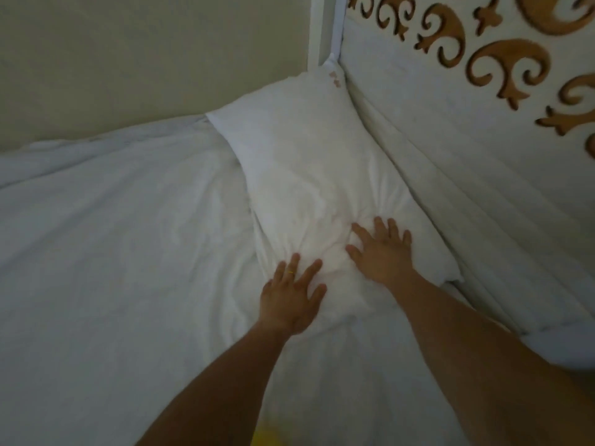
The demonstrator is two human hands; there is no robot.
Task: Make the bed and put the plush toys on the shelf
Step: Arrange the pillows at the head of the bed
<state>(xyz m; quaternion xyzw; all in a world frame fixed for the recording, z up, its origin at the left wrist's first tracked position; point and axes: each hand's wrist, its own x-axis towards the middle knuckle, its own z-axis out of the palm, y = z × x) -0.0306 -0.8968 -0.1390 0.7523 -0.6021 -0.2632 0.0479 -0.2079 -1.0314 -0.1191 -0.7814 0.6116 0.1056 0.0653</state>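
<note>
Two bare forearms, reaching forward. Left hand [291, 300]: fingers spread flat, pressing near end of plump white fabric pillow [309, 175]. Right hand [383, 252]: likewise flat and splayed, further up it. Pillow lies on white bedsheet [112, 252], against carved white wooden headboard [450, 107], long axis running away from hands toward far corner. No plush toys visible.
</note>
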